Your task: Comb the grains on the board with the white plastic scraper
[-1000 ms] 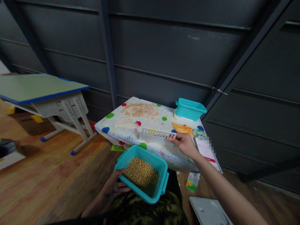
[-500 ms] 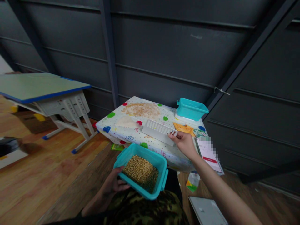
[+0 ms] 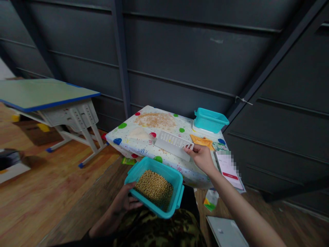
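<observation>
My left hand [image 3: 126, 199] grips the near left side of a turquoise plastic bin [image 3: 177, 171], thumb over the rim and fingers beneath. Soybeans [image 3: 155, 188] lie inside it. The bin is in front of my body at the table's near edge. My right hand [image 3: 202, 157] is closed on the right end of a white slotted plastic tray [image 3: 173, 146], which is tilted over the tablecloth. A few small grains show near its lower edge. Behind the tray, a pile of pale grains [image 3: 140, 133] and a wider spread of tan grains [image 3: 155, 120] lie on the cloth.
At the table's back right stands another turquoise bin [image 3: 210, 120] on a white base. An orange cloth [image 3: 202, 141] and a tablet [image 3: 228, 169] lie along the right side. A green-topped desk [image 3: 46, 92] stands left; a pouch [image 3: 211, 199] and grey panel [image 3: 227, 231] are below.
The slotted tray and my right hand have shifted very slightly left. My left hand and the bin of soybeans stay nearly in place.
</observation>
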### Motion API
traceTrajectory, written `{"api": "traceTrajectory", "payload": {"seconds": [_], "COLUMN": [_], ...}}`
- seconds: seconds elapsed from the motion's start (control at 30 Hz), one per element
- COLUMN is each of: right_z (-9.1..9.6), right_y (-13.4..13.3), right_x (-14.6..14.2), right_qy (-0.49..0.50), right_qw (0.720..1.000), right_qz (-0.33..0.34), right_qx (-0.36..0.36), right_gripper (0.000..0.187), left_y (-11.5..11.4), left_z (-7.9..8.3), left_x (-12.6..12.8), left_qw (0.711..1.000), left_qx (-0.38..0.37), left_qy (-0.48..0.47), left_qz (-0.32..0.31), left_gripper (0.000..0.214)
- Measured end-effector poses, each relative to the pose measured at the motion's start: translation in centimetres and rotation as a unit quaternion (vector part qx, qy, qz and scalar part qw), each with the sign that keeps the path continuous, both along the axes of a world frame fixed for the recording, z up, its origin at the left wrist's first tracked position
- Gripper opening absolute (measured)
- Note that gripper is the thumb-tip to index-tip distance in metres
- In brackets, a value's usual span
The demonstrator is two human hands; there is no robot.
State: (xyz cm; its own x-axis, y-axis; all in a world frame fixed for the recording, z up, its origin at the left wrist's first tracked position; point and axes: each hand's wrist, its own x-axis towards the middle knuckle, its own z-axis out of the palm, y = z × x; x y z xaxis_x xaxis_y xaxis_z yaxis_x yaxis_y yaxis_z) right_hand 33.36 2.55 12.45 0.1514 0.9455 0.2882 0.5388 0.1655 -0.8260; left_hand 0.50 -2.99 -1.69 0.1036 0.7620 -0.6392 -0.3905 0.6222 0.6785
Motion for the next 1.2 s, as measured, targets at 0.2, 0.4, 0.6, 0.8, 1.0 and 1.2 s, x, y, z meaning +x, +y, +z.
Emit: {"api": "traceTrajectory", "payload": {"seconds": [0.2,0.4,0.6,0.8,1.0,1.2], "right_z": [-0.5,-0.4,-0.3,-0.2,-0.3,-1.0], "right_y": [-0.1,-0.1,-0.8,-1.6,-0.8,-0.3], "right_x": [-0.4,-0.6,-0.7,-0.5,0.3,0.6], "right_qy": [0.024,0.031,0.018,-0.002,-0.018,-0.021], "right_qw": [0.999,0.998,0.998,0.997,0.999,0.999], "right_qz": [0.023,0.042,0.057,0.075,-0.018,-0.022], "right_qx": [-0.021,-0.024,-0.021,-0.02,0.041,0.029], "right_gripper": [0.051,0.049,0.044,0.049,0.059,0.06], "left_y": [0.0,0.2,0.9,1.1,0.5,0.2], "left_z": [-0.3,-1.4,-3.1,-3.4,-2.3,-1.4], "left_x": [0.1,-0.2,-0.2,-0.4,-0.5,-0.4], "left_qw": [1.0,1.0,1.0,1.0,1.0,1.0], "left_qx": [0.007,0.008,-0.009,-0.011,0.011,0.014], "left_qy": [0.01,0.01,0.02,0.012,-0.005,-0.002], "left_qz": [-0.003,-0.001,0.015,0.003,-0.005,-0.014], "left_gripper": [0.042,0.047,0.058,0.062,0.064,0.06]}}
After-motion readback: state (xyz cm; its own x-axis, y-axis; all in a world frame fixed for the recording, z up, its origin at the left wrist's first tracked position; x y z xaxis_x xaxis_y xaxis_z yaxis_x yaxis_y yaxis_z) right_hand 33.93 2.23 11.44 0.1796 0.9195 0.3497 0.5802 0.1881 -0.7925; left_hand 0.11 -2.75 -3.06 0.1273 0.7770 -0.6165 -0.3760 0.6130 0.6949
